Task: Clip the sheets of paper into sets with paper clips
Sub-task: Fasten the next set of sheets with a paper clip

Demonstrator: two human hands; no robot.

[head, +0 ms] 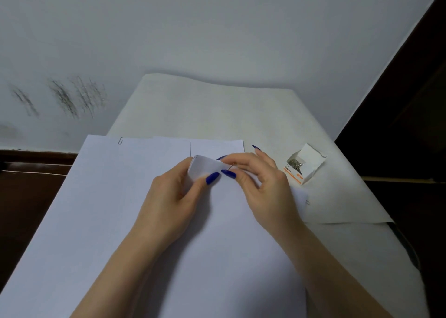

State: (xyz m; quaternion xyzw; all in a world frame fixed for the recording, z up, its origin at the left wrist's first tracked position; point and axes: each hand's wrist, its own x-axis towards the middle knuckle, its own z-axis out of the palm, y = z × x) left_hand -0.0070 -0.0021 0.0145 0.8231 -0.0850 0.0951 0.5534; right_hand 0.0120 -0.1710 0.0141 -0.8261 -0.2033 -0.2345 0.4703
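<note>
I see both hands, left hand (169, 197) and right hand (263, 185), pinching the lifted corner (205, 169) of smooth white sheets (120, 209); a thin wire paper clip (233, 165) seems held there. The small card box (304, 164) carries an orange label, unreadable.

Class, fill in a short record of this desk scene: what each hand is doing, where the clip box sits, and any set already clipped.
left hand: pinches the lifted corner of the sheets
right hand: holds a paper clip at that corner
clip box: open, on the table cover, right of the hands
finished set: lies on the left, clip at its top edge
</note>
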